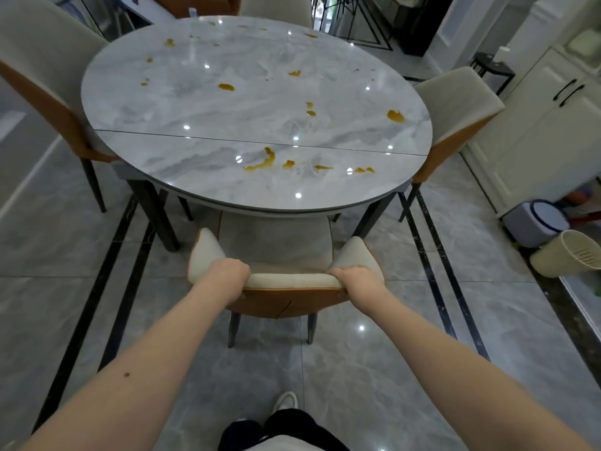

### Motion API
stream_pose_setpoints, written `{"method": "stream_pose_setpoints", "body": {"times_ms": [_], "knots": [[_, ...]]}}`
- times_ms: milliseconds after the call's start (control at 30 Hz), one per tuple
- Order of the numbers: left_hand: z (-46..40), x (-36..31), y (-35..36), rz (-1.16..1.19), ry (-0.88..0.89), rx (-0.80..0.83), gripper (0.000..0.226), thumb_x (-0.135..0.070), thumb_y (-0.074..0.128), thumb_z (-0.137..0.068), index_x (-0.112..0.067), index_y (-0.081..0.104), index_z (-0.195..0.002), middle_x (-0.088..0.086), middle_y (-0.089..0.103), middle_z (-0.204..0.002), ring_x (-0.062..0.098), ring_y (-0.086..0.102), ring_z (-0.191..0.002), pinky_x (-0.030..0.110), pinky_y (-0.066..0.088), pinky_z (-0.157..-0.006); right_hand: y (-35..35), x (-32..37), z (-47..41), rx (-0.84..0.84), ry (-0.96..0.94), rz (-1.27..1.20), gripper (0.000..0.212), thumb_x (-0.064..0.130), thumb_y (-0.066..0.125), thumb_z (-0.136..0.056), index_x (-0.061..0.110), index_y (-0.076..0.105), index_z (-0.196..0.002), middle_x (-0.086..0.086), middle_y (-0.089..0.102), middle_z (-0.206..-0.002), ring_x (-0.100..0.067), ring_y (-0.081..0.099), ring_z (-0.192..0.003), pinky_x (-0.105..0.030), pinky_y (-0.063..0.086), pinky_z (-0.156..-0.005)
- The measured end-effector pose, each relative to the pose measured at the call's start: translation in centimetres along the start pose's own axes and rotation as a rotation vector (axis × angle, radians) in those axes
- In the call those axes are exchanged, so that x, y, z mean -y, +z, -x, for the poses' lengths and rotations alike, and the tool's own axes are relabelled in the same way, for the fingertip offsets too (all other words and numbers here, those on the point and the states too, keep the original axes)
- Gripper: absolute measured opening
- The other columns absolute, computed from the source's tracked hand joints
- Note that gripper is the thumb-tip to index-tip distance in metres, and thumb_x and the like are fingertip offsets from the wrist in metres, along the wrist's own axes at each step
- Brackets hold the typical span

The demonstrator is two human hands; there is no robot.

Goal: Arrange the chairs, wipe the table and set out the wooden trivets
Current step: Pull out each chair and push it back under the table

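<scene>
A cream chair with an orange back point(292, 281) stands in front of me, its seat partly under the near edge of the round grey marble table point(182, 177). My left hand point(229, 275) grips the left end of its backrest top. My right hand point(356, 279) grips the right end. Several yellow-orange spills point(265, 161) dot the tabletop. No trivets or cloth are in view.
More matching chairs ring the table: one at the left point(45, 76), one at the right point(455, 115), one at the far side point(276, 8). White cabinets point(540, 131) line the right wall, with a bin point(536, 222) and a cream basket point(566, 255) on the floor beside them.
</scene>
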State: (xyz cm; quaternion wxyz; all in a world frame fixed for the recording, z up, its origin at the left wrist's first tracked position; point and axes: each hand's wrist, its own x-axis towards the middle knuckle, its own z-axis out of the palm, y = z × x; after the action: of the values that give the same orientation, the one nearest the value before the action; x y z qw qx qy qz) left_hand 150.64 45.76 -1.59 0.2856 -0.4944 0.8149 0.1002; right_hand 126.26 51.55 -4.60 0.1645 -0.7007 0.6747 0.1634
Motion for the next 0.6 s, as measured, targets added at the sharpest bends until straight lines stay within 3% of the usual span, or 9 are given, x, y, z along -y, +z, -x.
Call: {"method": "stream_pose_setpoints", "body": {"times_ms": [133,300,600], "knots": [[0.0,-0.3,-0.2,0.013,-0.01,0.005,0.036,-0.027,0.062,-0.088,-0.013,0.058,-0.121,0.006,0.062,-0.116,0.022,0.06,-0.107,0.03,0.047,-0.089,0.1,-0.4,-0.4,0.009,-0.005,0.013,0.046,0.014,0.055,-0.089,0.029,0.046,-0.132,-0.003,0.063,-0.117,-0.026,0.057,-0.109,-0.038,0.042,-0.1],[0.4,-0.7,-0.2,0.038,-0.021,0.0,0.038,-0.029,0.062,-0.089,-0.012,0.057,-0.123,0.007,0.061,-0.118,0.023,0.059,-0.109,0.031,0.047,-0.091,0.1,-0.2,-0.2,-0.011,0.034,0.002,0.044,0.009,0.051,-0.091,0.028,0.047,-0.13,-0.003,0.062,-0.118,-0.027,0.055,-0.114,-0.044,0.027,-0.112],[1.4,-1.0,0.7,0.055,-0.015,-0.009,0.034,-0.03,0.06,-0.09,-0.013,0.058,-0.119,0.006,0.062,-0.116,0.023,0.059,-0.108,0.032,0.047,-0.091,0.3,0.6,0.4,-0.015,0.081,0.025,0.043,0.006,0.054,-0.09,0.024,0.049,-0.129,-0.003,0.061,-0.119,-0.027,0.053,-0.117,-0.046,0.022,-0.115]]}}
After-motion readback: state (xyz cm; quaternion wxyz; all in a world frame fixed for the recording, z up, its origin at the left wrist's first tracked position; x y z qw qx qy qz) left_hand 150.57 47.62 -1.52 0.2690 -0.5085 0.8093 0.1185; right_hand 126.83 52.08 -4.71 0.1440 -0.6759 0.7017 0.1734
